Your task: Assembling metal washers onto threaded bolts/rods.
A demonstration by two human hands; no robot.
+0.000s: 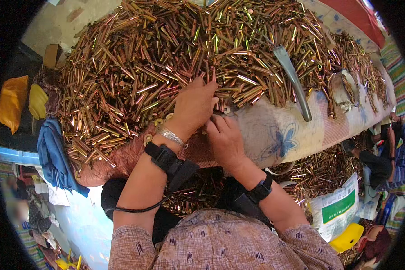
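A broad heap of brass-coloured metal tubes [135, 58] covers a cloth-draped surface in front of me. My left hand [194, 106] reaches over its near edge, fingers bent, with a slim tube [213, 72] at the fingertips. Just below and to the right, my right hand [226, 138] is closed, thumb and fingers pinched together near the left thumb. What the right fingers hold is hidden. Flat round washers [159, 122] lie beside my left wrist, and another washer [227, 109] is close to the right hand.
A curved grey metal piece [294, 83] lies across the right of the heap, near a roll of tape [346, 87]. The patterned cloth [274, 135] hangs toward me. Below are more tubes [321, 155] and a white-and-green sack [335, 207]. Blue fabric [56, 153] hangs at left.
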